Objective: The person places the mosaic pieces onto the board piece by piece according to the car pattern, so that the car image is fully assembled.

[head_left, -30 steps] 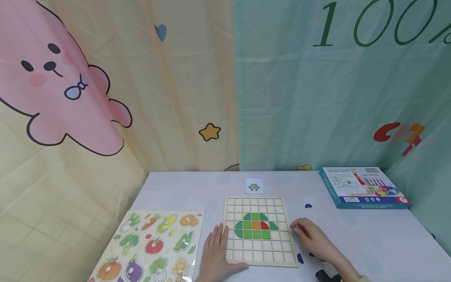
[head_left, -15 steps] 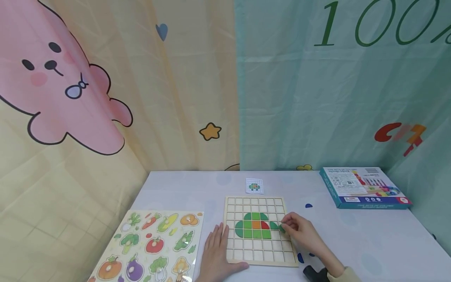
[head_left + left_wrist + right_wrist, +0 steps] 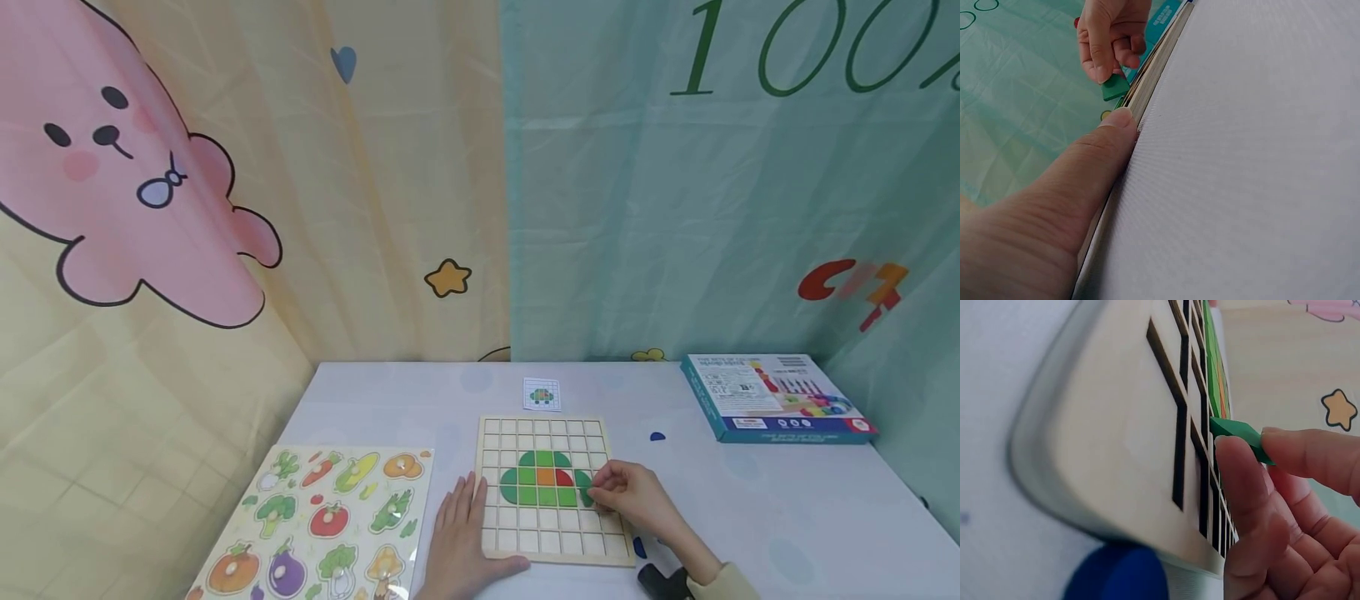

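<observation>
i see a white table (image 3: 787, 508) carrying a wooden grid board (image 3: 553, 546) under both hands, a vegetable puzzle (image 3: 315, 525) left of them, and a card (image 3: 542, 394) and blue box (image 3: 776, 398) beyond.

Vegetable puzzle (image 3: 318, 525) left of grid board (image 3: 551, 492); box (image 3: 776, 398) far right.

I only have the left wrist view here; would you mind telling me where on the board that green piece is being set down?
Observer: The right hand pinches the green piece over the wooden grid board, at the right end of the green shape's lower row.
Operator: Thank you. Is the shape all green?
Observer: No, the head view shows an orange tile and a red tile in its middle.
Operator: And what is my left hand doing overall?
Observer: The left hand lies flat, fingers straight, against the board's left edge.
</observation>
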A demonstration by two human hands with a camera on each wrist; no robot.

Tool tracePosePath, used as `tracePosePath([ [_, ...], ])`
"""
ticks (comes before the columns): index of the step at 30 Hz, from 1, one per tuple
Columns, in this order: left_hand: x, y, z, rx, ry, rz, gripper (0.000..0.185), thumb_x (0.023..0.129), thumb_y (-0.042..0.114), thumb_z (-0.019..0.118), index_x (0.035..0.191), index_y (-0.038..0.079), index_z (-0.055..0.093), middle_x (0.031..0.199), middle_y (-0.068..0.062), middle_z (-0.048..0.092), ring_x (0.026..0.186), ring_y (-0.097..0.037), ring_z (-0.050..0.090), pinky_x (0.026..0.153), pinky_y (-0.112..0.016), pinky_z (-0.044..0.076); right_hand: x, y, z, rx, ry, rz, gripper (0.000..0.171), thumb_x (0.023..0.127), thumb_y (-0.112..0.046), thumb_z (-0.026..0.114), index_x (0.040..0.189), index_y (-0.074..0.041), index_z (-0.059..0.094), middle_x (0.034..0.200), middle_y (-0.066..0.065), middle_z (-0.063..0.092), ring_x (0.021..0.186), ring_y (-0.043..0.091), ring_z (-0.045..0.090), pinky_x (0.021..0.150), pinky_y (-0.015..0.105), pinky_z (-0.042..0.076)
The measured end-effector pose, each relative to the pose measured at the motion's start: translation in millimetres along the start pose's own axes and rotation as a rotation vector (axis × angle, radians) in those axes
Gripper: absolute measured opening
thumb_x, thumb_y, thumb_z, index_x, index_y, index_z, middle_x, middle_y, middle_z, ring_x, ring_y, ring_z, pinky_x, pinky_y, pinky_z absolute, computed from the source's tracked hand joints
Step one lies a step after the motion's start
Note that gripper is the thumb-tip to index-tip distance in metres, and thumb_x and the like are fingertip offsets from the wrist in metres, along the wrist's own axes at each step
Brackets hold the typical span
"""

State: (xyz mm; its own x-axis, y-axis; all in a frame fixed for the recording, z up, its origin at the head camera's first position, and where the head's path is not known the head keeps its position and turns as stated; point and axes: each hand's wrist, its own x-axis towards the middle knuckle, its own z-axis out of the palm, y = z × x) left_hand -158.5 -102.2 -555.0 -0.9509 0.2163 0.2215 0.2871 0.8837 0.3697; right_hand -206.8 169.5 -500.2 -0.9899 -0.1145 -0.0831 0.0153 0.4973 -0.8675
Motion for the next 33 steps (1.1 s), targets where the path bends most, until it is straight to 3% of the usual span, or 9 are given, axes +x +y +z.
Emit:
tracePosePath([
  [20,0.4,-0.5,0.0,0.006,-0.025,-0.016,0.123,0.062,0.087,0.053,0.148,0.003,0.028,0.153,-0.015,0.023,0.141,-0.032,0.016,0.113,-0.046,0.014,7.0,2.1,0.5,-0.117,0.024,0.037,0.011,0.078,-0.005,0.075,0.074,-0.007,0.065,0.062,0.000,0.056,0.056,0.014,0.049,0.047,0.022,0.040],
  [33,0.7,0.8,-0.8,0.009,-0.012,-0.003,0.122,0.062,0.087,0.052,0.147,0.002,0.029,0.152,-0.016,0.025,0.140,-0.033,0.018,0.111,-0.048,0.017,4.3,3.1,-1.6,-0.135,-0.003,0.010,0.018,0.072,-0.005,0.080,0.078,-0.007,0.063,0.066,0.001,0.055,0.061,0.016,0.050,0.051,0.025,0.042],
])
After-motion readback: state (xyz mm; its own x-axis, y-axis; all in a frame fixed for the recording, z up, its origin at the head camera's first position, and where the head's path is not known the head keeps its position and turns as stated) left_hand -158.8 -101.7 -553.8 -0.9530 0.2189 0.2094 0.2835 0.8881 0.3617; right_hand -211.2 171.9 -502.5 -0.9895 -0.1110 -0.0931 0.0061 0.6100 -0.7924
